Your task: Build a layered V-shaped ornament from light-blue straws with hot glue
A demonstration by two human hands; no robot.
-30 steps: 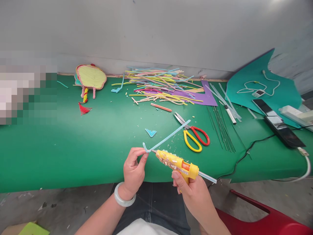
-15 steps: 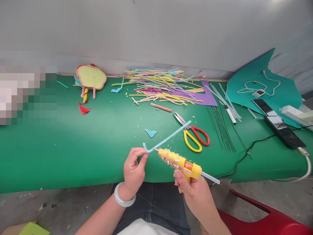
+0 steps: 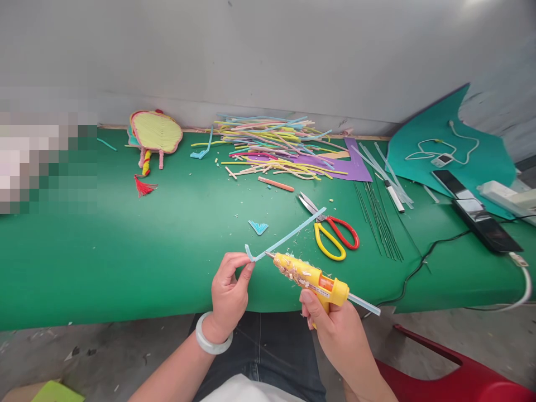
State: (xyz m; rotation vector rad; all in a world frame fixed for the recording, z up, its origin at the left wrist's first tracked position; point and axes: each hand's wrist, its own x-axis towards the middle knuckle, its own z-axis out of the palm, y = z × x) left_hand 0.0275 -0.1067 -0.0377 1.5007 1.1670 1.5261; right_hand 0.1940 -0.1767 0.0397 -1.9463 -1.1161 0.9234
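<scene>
- From the head view, my only one, I have the left grip [image 3: 229, 287] narrow, thumb and finger pinching the pale blue strip [image 3: 295, 231] at its bend.
- The strip's long axis runs from that pinch away and to the right; a short bent end stands up just beyond the fingertips.
- My right grip [image 3: 333, 326] is wrapped around the glue gun [image 3: 297, 271], with the nozzle [image 3: 271, 255] pointing left and away, toward the strip just right of the left grip.
- So the relation I mind is nozzle to strip: they meet or nearly meet beside the bend. The left grip is the nearer to that spot; the right sits back behind the gun's body.
- Beyond the left grip, slightly right, a small blue triangle [image 3: 258, 228] lies on the tabletop [image 3: 146, 251]. Scissors [image 3: 330, 219] lie beyond the right grip, under the strip's far end.
- I can't tell whether nozzle and strip touch, or whether that far end rests on the scissors. Fingertips cover part of the bend; the right hand hides much of the gun's handle, and I can't make out the trigger.
</scene>
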